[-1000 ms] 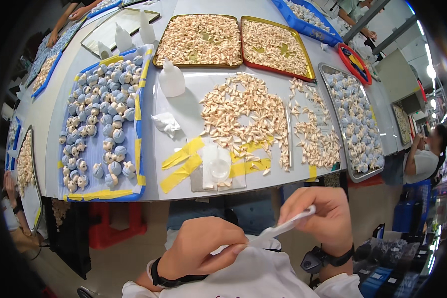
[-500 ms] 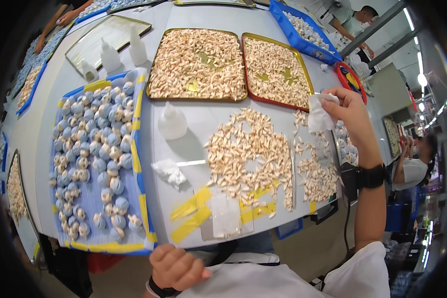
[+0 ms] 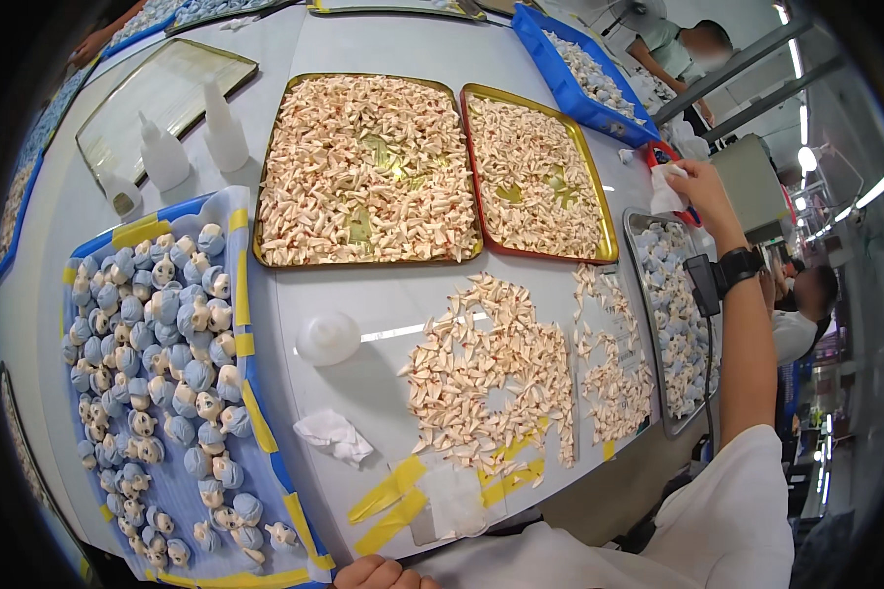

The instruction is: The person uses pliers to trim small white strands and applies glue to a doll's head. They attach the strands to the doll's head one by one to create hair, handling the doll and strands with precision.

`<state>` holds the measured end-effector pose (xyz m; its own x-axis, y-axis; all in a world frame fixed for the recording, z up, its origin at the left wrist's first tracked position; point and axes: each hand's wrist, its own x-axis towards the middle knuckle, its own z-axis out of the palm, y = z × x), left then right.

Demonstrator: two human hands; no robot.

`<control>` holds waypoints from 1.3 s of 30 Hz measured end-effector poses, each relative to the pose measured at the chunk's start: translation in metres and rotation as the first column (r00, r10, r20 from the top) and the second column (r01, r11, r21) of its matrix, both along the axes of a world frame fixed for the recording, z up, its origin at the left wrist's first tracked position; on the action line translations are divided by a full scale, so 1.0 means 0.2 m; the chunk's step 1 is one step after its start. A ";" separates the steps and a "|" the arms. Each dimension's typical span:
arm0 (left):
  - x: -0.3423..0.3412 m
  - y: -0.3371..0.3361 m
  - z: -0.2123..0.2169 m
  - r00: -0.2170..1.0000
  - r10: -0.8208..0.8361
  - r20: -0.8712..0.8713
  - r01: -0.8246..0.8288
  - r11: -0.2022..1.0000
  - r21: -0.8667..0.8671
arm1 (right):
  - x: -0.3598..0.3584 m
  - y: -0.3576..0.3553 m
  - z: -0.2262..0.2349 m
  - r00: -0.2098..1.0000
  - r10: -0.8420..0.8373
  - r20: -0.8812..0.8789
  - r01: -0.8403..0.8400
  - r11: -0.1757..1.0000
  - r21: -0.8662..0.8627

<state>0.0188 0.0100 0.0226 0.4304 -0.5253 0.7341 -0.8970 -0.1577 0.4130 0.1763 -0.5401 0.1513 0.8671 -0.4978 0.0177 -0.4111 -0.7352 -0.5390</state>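
My right hand (image 3: 702, 192), at two o'clock, pinches the tissue (image 3: 665, 190) between thumb and fingers; it hangs at nine o'clock from my grip, overlapping the red basket (image 3: 662, 151). My left hand (image 3: 383, 574), at six o'clock, is cut off; I cannot tell its grip.

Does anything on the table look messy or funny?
A crumpled white tissue lies on the table like litter. Small pale pieces are scattered nearby, outside the gold trays holding similar ones, so they might be spilled.
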 end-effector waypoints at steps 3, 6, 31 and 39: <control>0.00 -0.01 0.01 1.000 0.015 -0.019 -0.015 1.000 -0.004 | 0.09 0.00 -0.10 0.993 0.021 0.112 -0.060 0.935 0.349; -0.01 -0.01 0.01 0.999 0.035 -0.031 -0.035 0.999 0.005 | 0.13 -0.01 -0.18 0.995 0.005 0.103 -0.038 0.945 0.323; -0.08 -0.01 -0.05 0.975 0.222 -0.007 -0.220 0.969 0.111 | -0.04 1.44 -0.24 0.658 0.733 0.175 -0.721 0.680 -0.136; -0.08 -0.01 -0.09 0.973 0.221 0.068 -0.222 0.975 0.014 | -0.26 1.81 -0.26 0.346 0.938 0.010 -0.937 0.346 -0.048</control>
